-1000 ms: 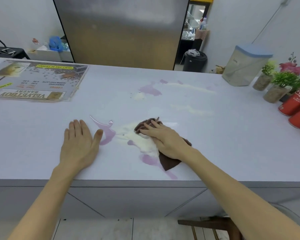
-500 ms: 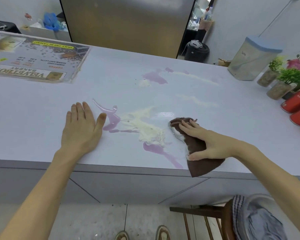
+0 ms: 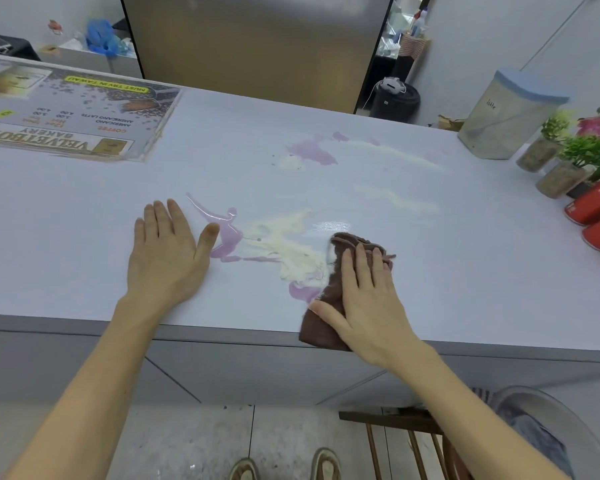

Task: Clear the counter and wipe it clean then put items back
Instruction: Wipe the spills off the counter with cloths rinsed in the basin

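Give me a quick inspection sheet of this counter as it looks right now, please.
Surface: pale counter with purple liquid and cream powder smeared near the front, and more patches further back.
Job's things: brown cloth lying partly over the front edge.
Clutter: menu sheets back left; lidded container, potted plants and red cans on the right.
Hands: left hand flat on the counter; right hand pressing the cloth.
Cables: a white cord at the black bin behind the counter.
Surroundings: steel panel behind; wooden chair below.
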